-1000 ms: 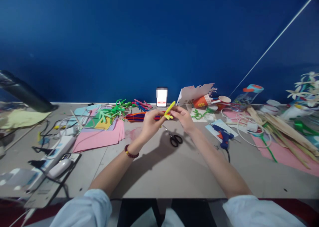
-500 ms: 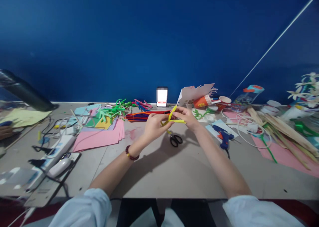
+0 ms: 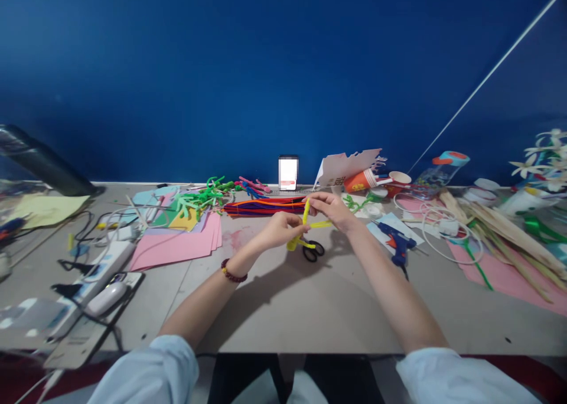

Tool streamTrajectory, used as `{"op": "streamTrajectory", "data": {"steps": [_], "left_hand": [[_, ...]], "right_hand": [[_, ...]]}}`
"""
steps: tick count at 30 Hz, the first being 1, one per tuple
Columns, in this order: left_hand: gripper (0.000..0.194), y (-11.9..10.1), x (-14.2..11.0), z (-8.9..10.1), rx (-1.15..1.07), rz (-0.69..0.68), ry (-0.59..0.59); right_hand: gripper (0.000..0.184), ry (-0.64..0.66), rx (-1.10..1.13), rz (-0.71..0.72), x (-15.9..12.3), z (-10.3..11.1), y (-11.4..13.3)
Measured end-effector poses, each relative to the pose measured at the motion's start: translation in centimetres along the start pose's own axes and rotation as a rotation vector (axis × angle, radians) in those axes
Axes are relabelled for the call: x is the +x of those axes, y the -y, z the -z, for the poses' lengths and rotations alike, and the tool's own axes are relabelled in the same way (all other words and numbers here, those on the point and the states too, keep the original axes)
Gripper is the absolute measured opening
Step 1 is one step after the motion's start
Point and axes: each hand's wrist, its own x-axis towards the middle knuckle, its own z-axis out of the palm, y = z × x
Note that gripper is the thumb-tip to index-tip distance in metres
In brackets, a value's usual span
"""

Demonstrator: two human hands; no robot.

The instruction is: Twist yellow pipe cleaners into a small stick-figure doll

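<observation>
Yellow pipe cleaners (image 3: 306, 212) are bent together between my hands above the table. My left hand (image 3: 280, 230) pinches them from the left, and several yellow ends poke out below and to the right of its fingertips. My right hand (image 3: 331, 210) has thumb and forefinger closed on the upper yellow piece, which stands nearly upright. Under the hands lie black-handled scissors (image 3: 313, 251), their blades hidden by the yellow pieces. Just behind is a bundle of red, orange and purple pipe cleaners (image 3: 261, 207).
A phone (image 3: 288, 172) leans on the blue wall. Left are pink paper (image 3: 177, 247), green pipe cleaners (image 3: 212, 192) and a power strip (image 3: 95, 280). Right are a blue glue gun (image 3: 397, 241), paper cups (image 3: 359, 181), a white cable (image 3: 425, 230) and dried stalks (image 3: 518, 244).
My left hand has lowered slightly, and the yellow pipe cleaners have turned, with one end now more upright. At the far left, another person's hand has gone from view.
</observation>
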Motion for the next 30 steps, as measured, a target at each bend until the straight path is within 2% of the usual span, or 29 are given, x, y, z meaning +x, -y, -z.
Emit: {"op": "streamTrajectory", "data": {"steps": [10, 16, 23, 30], "left_hand": [[0.04, 0.5, 0.2, 0.0, 0.035, -0.007, -0.023], [0.033, 1.1, 0.3, -0.2, 0.262, -0.006, -0.12], [0.028, 0.6, 0.2, -0.2, 0.556, 0.01, -0.166], [0.025, 1.0, 0.3, -0.4, 0.639, 0.021, -0.166]], "right_hand": [[0.034, -0.095, -0.065, -0.038, 0.1, 0.0, -0.3], [0.033, -0.123, -0.129, -0.067, -0.1, -0.7, 0.2], [0.028, -0.157, -0.313, 0.005, -0.3, -0.8, -0.3], [0.025, -0.185, -0.442, 0.074, -0.1, -1.1, -0.8]]}}
